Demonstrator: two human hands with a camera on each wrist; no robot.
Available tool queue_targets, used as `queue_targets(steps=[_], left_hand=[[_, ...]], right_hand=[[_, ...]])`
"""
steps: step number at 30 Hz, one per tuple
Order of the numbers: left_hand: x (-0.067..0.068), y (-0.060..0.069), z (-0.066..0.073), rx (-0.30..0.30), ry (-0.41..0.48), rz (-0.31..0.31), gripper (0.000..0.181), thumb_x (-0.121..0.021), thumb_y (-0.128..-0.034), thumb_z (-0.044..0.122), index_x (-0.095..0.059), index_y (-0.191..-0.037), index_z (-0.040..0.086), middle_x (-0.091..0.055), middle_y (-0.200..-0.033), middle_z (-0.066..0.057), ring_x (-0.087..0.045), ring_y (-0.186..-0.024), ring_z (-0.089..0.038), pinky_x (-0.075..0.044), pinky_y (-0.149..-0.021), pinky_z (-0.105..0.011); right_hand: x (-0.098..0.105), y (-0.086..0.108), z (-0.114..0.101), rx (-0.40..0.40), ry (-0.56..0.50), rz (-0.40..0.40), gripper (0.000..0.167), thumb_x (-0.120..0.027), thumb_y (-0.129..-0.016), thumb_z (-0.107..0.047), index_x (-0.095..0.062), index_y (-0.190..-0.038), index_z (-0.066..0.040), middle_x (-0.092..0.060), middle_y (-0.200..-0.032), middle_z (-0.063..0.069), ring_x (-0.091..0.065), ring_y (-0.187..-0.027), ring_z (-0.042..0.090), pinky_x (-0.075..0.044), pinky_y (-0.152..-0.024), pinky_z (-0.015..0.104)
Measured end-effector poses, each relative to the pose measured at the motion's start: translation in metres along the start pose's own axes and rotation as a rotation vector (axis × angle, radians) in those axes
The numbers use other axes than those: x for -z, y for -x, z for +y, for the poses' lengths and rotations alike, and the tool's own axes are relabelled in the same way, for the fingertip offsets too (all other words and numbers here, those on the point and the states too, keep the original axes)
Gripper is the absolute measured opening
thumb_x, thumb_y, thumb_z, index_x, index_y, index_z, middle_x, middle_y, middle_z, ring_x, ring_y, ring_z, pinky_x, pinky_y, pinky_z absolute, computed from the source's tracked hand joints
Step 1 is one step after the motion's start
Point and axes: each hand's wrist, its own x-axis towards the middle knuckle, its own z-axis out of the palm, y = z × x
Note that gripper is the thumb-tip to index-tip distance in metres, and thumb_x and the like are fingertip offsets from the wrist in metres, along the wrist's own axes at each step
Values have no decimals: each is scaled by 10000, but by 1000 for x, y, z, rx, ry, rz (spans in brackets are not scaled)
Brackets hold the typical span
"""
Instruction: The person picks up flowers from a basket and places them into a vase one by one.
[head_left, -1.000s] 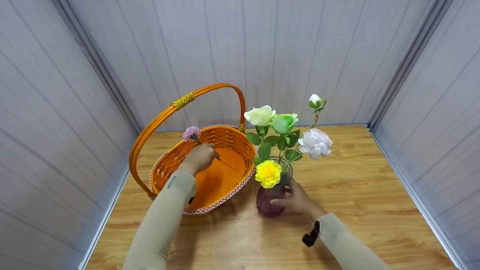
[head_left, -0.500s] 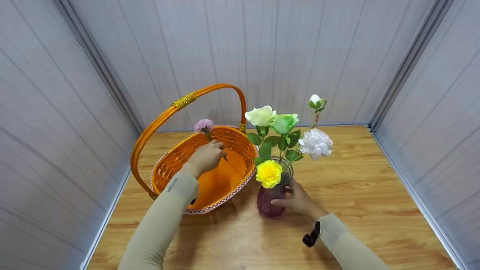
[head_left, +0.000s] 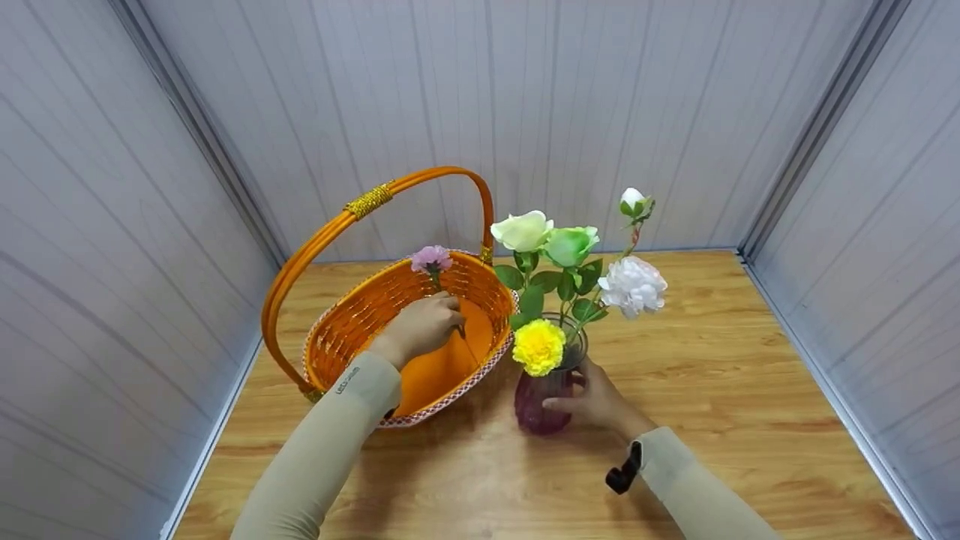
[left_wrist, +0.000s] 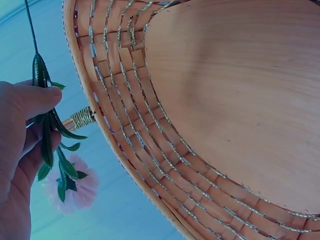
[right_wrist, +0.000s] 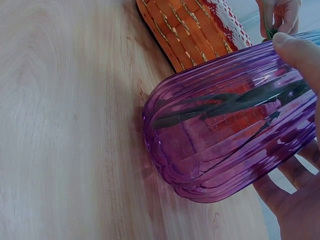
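Over the orange woven basket [head_left: 360, 319], my left hand [head_left: 424, 324] pinches the green stem of a pink carnation [head_left: 431, 259]. In the left wrist view, thumb and fingers close round the leafy stem, and the pink bloom [left_wrist: 75, 187] hangs outside the basket rim [left_wrist: 107, 132] in that view. My right hand [head_left: 596, 401] grips the side of a purple glass vase [head_left: 541, 405] standing on the table. The vase holds a yellow carnation [head_left: 538, 347], a cream rose [head_left: 523, 231], a green rose [head_left: 570, 245] and a white peony [head_left: 632, 286] with a bud. Dark stems show through the glass [right_wrist: 200, 145].
The basket's tall arched handle [head_left: 367, 202] rises above its left and back sides. Its right rim sits close to the vase. Pale panel walls [head_left: 517, 112] enclose the wooden table [head_left: 735, 390] at the back and both sides.
My left hand has moved to the right across the basket with the pink carnation, closer to the vase. The right hand and the vase have stayed in place.
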Motion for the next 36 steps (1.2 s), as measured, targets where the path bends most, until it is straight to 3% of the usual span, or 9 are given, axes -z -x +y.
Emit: queue_targets(steps=[4, 9, 13, 18, 23, 26, 32, 36], left_hand=[[-2, 0, 2, -54, -59, 39, 152, -711, -1041, 47, -862, -1049, 61, -723, -1000, -114, -659, -934, -272, -637, -840, -384], [-2, -1, 4, -138, -201, 120, 192, -686, -1066, 89, -873, -1021, 103, -639, -959, -94, -574, -903, -254, -562, -791, -362], [0, 0, 6, -138, -278, 161, 214, -679, -1078, 141, -877, -1001, 164, -552, -949, -72, -496, -914, -249, -440, -765, -368], [1, 0, 9, -139, -304, 225, 227, -721, -1028, 62, -886, -1100, 201, -535, -953, -84, -521, -855, -255, -513, -712, -357], [5, 1, 15, -69, -234, 238, 248, -712, -1037, 78, -870, -1173, 211, -663, -897, -73, -592, -658, -210, -559, -546, -344], [7, 0, 18, -24, -161, 235, 241, -696, -1045, 83, -862, -1187, 186, -791, -907, -70, -661, -588, -220, -577, -522, -382], [8, 0, 24, 26, 23, 241, 239, -682, -1020, 12, -839, -1179, 99, -828, -888, -106, -717, -624, -284, -628, -617, -453], [5, 0, 26, 66, 127, 242, 246, -664, -1016, -6, -832, -1176, 76, -832, -928, -107, -748, -691, -266, -649, -690, -440]], right_hand=[[0, 0, 1, 10, -1, 5, 898, -928, -875, -153, -408, -1587, 19, -525, -1573, 276, -521, -1436, 490, -456, -1197, 659], [-1, 0, 2, 16, -8, 5, 882, -930, -872, -151, -423, -1575, 13, -534, -1560, 276, -520, -1435, 493, -464, -1191, 655], [-1, 0, 1, 9, -30, -8, 914, -937, -865, -161, -406, -1593, -5, -523, -1571, 273, -504, -1453, 503, -488, -1169, 650], [-1, 0, 0, 5, -28, -7, 952, -946, -858, -185, -393, -1616, -27, -523, -1583, 253, -489, -1477, 485, -440, -1209, 665], [-1, -1, -1, -13, -13, 5, 948, -950, -853, -182, -404, -1614, -39, -540, -1580, 224, -491, -1489, 450, -377, -1253, 674], [-1, 0, -3, -17, -18, 6, 936, -947, -856, -168, -408, -1609, -33, -539, -1575, 233, -488, -1489, 467, -386, -1241, 688], [-1, 0, -3, 3, -17, 3, 916, -938, -862, -149, -407, -1590, 10, -529, -1559, 282, -487, -1472, 523, -453, -1187, 684], [-1, 0, -2, -5, -22, 5, 907, -940, -859, -151, -417, -1584, -1, -535, -1554, 275, -493, -1467, 524, -465, -1179, 677]])
